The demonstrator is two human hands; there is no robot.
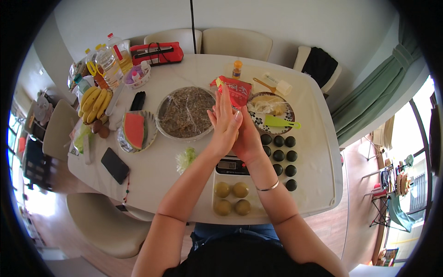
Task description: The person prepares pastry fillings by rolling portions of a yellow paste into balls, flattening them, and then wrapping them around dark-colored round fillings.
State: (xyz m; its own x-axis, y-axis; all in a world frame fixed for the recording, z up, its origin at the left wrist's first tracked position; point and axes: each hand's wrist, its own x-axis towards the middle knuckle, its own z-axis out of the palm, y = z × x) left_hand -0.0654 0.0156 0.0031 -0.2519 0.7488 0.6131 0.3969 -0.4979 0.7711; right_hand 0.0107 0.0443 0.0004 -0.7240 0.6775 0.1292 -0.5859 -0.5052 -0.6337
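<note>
**Q:** List the items around the working area.
**A:** Beyond the hands lies a red packet (pixel 239 94). To the left is a film-covered bowl (pixel 162 128) of brown mixture (pixel 184 111); to the right, a patterned plate (pixel 289 114) carries a green scraper (pixel 275 121). Clear crumpled plastic (pixel 186 159) lies just beside the left forearm.

**Q:** What obstructs access or view?
**A:** The hands overlap the near part of the packet. The right forearm runs between the tan balls (pixel 241 207) and the dark green balls (pixel 278 155).

**Q:** State the condition of the hands.
**A:** The left hand (pixel 223 127) and right hand (pixel 248 138) are together, palm facing palm, fingers directed toward the far side of the table (pixel 152 168). Whether an item is enclosed cannot be determined.

**Q:** Give location and orientation of the balls.
**A:** Four tan balls sit two by two, on the near side of the display of the scale (pixel 228 165). The dark green ones form columns at right. All appear round, giving no long axis; the display panel lies crosswise.
</note>
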